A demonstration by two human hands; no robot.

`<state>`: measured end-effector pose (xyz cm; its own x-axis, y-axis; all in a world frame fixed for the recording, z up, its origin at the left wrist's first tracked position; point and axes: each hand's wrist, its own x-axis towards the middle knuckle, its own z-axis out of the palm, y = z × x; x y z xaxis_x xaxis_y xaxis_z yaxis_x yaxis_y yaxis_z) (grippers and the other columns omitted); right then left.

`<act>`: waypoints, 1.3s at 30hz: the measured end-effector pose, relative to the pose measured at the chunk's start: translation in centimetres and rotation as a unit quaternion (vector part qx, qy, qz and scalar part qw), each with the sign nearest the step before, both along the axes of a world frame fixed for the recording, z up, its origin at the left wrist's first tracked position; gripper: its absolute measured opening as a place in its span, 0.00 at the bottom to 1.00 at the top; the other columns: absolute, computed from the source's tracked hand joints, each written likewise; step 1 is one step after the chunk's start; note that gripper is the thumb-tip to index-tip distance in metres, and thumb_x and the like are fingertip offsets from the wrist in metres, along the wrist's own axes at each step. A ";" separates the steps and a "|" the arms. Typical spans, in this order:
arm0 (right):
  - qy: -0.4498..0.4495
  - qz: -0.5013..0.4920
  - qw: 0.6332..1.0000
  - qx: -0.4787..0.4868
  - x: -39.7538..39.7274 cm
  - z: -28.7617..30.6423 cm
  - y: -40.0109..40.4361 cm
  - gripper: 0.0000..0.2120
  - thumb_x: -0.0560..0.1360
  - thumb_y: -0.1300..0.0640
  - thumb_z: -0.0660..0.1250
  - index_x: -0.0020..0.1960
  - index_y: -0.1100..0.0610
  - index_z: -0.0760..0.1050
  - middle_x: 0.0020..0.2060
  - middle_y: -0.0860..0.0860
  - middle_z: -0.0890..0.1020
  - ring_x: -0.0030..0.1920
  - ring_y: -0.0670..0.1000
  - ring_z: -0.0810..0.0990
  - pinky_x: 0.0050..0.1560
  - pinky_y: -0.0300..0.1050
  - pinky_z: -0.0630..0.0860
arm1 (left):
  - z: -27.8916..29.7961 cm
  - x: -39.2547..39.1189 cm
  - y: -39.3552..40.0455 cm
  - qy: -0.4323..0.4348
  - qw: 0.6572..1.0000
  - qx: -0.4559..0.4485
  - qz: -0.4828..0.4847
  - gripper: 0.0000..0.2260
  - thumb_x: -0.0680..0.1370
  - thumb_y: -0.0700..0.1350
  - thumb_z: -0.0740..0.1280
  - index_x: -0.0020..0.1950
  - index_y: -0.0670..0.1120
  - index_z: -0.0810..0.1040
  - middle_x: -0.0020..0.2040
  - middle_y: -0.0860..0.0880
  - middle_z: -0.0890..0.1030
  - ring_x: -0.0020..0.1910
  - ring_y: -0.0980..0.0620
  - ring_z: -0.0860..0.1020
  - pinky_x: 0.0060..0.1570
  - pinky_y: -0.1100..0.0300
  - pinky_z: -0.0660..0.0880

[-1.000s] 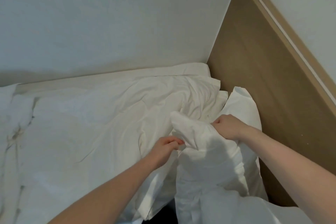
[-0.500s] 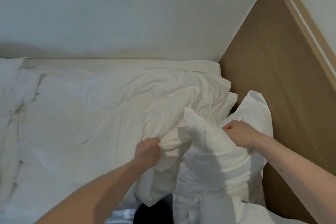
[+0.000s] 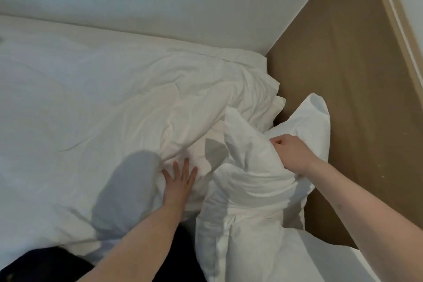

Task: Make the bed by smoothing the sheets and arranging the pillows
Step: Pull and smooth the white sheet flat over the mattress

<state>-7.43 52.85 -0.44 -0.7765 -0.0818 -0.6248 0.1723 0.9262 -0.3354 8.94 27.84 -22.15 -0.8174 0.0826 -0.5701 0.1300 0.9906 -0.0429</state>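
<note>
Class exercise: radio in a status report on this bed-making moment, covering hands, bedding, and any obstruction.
Left hand flat, fingers spread on rumpled sheet. Right hand gripping bunched pillow by the headboard. Sheet still wrinkled. No obstruction seen.

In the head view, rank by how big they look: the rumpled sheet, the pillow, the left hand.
1. rumpled sheet, widest by far
2. pillow, gripped by the right hand
3. left hand, flat on the sheet

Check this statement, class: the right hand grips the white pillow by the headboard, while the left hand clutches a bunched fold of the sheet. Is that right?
Not quite. The head view shows the left hand lying flat, fingers spread, pressing on the sheet, not clutching a fold. The right hand does grip the white pillow by the headboard.
</note>
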 end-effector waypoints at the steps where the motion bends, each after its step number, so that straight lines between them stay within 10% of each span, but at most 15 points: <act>1: 0.004 0.004 1.000 0.001 -0.1 -0.2 -0.1 0.19 0.77 0.50 0.59 0.35 0.63 0.62 0.27 0.51 0.68 0.33 0.49 0.63 0.37 0.48 0.60 | 0.3 -0.5 -1.0 -0.059 0.998 0.026 0.027 0.29 0.80 0.37 0.49 0.82 0.50 0.57 0.80 0.37 0.61 0.66 0.27 0.73 0.51 0.30 0.75; 3: 0.007 0.014 1.000 0.004 -0.4 -0.3 -0.4 0.19 0.77 0.50 0.59 0.36 0.64 0.63 0.28 0.52 0.70 0.33 0.49 0.63 0.38 0.48 0.61 | -0.2 -1.7 -2.4 -0.030 0.991 0.126 0.039 0.25 0.75 0.36 0.52 0.67 0.50 0.77 0.65 0.39 0.80 0.46 0.36 0.82 0.35 0.47 0.80; 7: 0.006 0.011 1.000 -0.005 -0.5 -0.3 -0.7 0.20 0.77 0.49 0.59 0.33 0.61 0.64 0.27 0.55 0.71 0.33 0.50 0.65 0.38 0.48 0.62 | 5.1 -4.5 -5.3 0.081 0.941 0.241 0.221 0.03 0.73 0.42 0.72 0.42 0.44 0.79 0.43 0.41 0.83 0.42 0.46 0.82 0.41 0.57 0.75; 11: -0.008 -0.007 1.000 -0.005 -0.8 0.1 -0.3 0.22 0.75 0.44 0.58 0.34 0.62 0.71 0.33 0.58 0.81 0.34 0.50 0.71 0.39 0.47 0.66 | 13.2 -6.0 -9.4 0.138 0.905 0.295 0.272 0.06 0.71 0.44 0.66 0.46 0.51 0.80 0.45 0.50 0.84 0.47 0.44 0.81 0.43 0.55 0.75; 17: -0.017 -0.021 1.000 0.010 -1.0 1.4 -1.9 0.18 0.75 0.48 0.60 0.34 0.59 0.73 0.41 0.59 0.85 0.37 0.56 0.79 0.41 0.49 0.74 | 27.1 -8.5 -13.6 0.249 0.749 0.433 0.435 0.03 0.64 0.35 0.60 0.35 0.40 0.72 0.29 0.52 0.73 0.31 0.54 0.70 0.30 0.60 0.62; 21: 0.056 -0.080 0.987 -0.127 -1.2 5.5 -7.9 0.16 0.81 0.45 0.60 0.53 0.54 0.82 0.50 0.50 0.84 0.55 0.52 0.80 0.57 0.49 0.72 | 35.3 -10.3 -11.3 0.269 0.728 0.499 0.386 0.09 0.67 0.30 0.60 0.35 0.43 0.75 0.29 0.54 0.73 0.30 0.58 0.69 0.29 0.65 0.63; 26: 0.063 -0.243 0.913 -0.320 4.0 9.1 -15.2 0.23 0.81 0.36 0.58 0.57 0.52 0.82 0.57 0.45 0.84 0.58 0.49 0.81 0.65 0.53 0.75 | 40.8 -12.7 -13.5 0.341 0.645 0.522 0.442 0.06 0.66 0.34 0.60 0.34 0.42 0.74 0.29 0.55 0.71 0.31 0.54 0.67 0.33 0.59 0.63; 31: -0.270 -0.380 0.776 -0.425 6.4 8.5 -17.3 0.46 0.68 0.18 0.56 0.65 0.57 0.76 0.61 0.55 0.82 0.59 0.59 0.83 0.63 0.63 0.78 | 46.6 -11.3 -18.0 0.366 0.572 0.546 0.491 0.16 0.69 0.29 0.59 0.30 0.49 0.70 0.25 0.58 0.67 0.27 0.57 0.65 0.30 0.61 0.62; 39: -0.320 -0.453 0.645 -0.526 0.9 9.7 -25.1 0.67 0.47 0.12 0.63 0.75 0.54 0.71 0.66 0.61 0.79 0.64 0.69 0.78 0.63 0.77 0.70 | 54.8 -6.2 -18.4 0.374 0.592 0.589 0.403 0.16 0.71 0.23 0.56 0.48 0.38 0.77 0.34 0.48 0.71 0.24 0.61 0.68 0.26 0.70 0.66</act>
